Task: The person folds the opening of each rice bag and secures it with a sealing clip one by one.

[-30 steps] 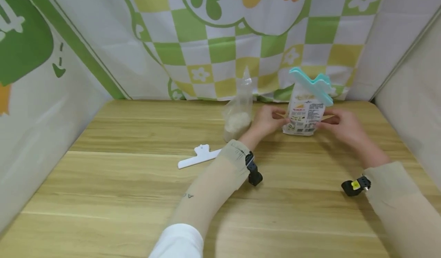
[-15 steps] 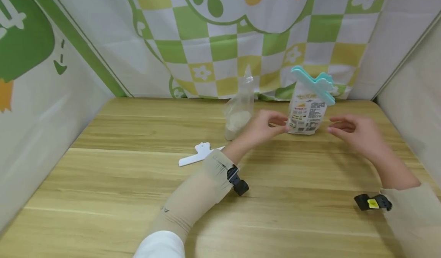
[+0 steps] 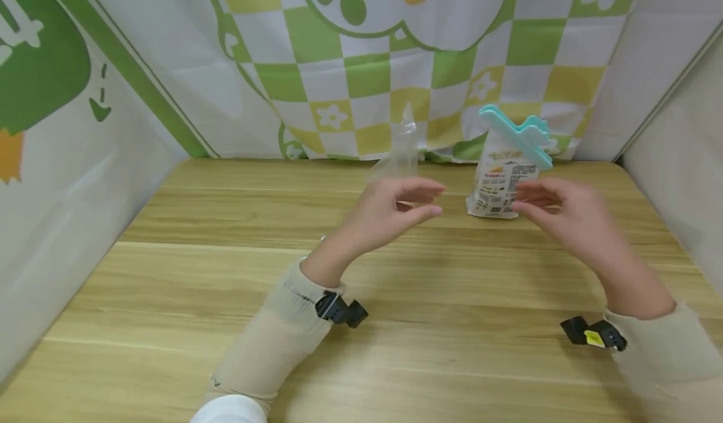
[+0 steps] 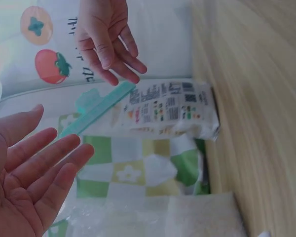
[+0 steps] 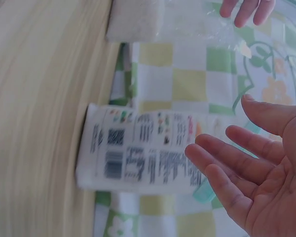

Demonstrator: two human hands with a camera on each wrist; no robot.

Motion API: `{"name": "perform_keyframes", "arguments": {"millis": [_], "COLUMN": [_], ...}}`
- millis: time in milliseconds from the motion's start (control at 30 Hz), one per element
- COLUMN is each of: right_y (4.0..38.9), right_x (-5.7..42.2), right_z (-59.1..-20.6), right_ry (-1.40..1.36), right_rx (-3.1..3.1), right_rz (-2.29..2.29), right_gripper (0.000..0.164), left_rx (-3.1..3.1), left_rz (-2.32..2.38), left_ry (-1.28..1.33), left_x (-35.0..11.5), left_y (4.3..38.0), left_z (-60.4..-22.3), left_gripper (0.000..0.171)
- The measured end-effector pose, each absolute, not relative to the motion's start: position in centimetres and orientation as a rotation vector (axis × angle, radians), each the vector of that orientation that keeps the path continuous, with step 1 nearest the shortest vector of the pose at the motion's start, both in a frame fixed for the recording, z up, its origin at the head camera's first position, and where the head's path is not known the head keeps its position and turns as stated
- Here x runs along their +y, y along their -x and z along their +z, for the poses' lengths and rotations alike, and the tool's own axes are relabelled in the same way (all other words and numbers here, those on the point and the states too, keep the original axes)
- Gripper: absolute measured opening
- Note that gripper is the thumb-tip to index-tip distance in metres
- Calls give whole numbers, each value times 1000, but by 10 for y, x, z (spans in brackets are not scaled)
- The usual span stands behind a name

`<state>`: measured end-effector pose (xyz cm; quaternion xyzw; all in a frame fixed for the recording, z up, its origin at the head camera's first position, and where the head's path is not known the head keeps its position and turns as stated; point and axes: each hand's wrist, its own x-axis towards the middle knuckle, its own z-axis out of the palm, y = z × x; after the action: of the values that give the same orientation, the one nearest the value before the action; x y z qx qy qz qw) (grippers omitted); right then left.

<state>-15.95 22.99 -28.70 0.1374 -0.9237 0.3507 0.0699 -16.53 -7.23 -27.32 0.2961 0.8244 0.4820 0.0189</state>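
Observation:
A white printed bag (image 3: 492, 187) stands upright near the back of the table. A teal bag clip (image 3: 522, 137) sits slantwise across its top. My left hand (image 3: 384, 213) is in the air left of the bag, apart from it, fingers relaxed and holding nothing. My right hand (image 3: 576, 222) hovers in front of the bag's right side; the right wrist view shows its palm and spread fingers with nothing gripped. Behind my left hand stands a clear plastic bag (image 3: 398, 159), its lower part hidden in the head view. White grainy contents (image 5: 135, 19) show in it from the right wrist.
A wooden table (image 3: 452, 360) lies under everything. At its back hangs a green, yellow and white checked cloth (image 3: 367, 78), with pale fabric walls on both sides. My left wrist almost wholly covers the white clip on the table.
Both hands have come off the printed bag. The left hand has moved left, now covering the clear bag's lower part and the white clip. The right drew away, then came back leftward.

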Motion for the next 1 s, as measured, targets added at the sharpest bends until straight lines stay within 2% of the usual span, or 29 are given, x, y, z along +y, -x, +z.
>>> {"name": "perform_keyframes", "arguments": {"millis": [500, 767, 1000], "right_y": [162, 168, 181], "right_x": [182, 159, 147], "right_z": [-275, -271, -281], "right_ry": [-514, -565, -591], "right_rx": [-2761, -2804, -2800], "right_rz": [1122, 1201, 1238], "right_gripper": [39, 47, 53], "left_rx": [2734, 2792, 2794], "left_rz": [1794, 1822, 1675], "left_ry": [-924, -778, -542], "left_x": [-121, -140, -155], "left_y": [153, 166, 192], "left_z": [-249, -247, -269], "left_gripper": [38, 40, 50]}}
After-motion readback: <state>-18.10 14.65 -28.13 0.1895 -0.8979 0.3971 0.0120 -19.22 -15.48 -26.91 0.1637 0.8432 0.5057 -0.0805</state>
